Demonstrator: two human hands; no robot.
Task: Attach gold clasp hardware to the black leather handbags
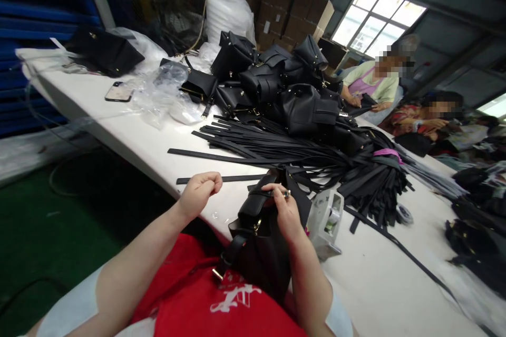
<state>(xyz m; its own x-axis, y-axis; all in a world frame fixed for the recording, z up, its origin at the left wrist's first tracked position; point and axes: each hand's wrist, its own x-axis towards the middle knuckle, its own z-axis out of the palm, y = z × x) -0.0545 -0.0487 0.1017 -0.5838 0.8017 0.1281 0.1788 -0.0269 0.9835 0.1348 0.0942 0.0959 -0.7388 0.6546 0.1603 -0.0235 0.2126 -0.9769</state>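
A black handbag (269,242) stands against my red apron (221,300) at the table edge, tilted, with gold-coloured metal fittings and a short buckled strap (233,253) hanging at its near side. My right hand (286,213) is closed on the upper part of the bag, a small shiny metal piece (285,193) showing at its fingers. To the left of the bag, my left hand (201,194) is raised in a fist; whatever may be inside it is hidden. A flat black strip (241,178) runs behind that fist on the white table.
Many black strips (245,139) lie fanned out, with a bundle tied in pink (387,155). A pile of black handbags (269,79) rises behind. A tape dispenser (327,221) stands right of my bag. Plastic wrap (162,89) and a phone (119,91) lie left. Two people work beyond.
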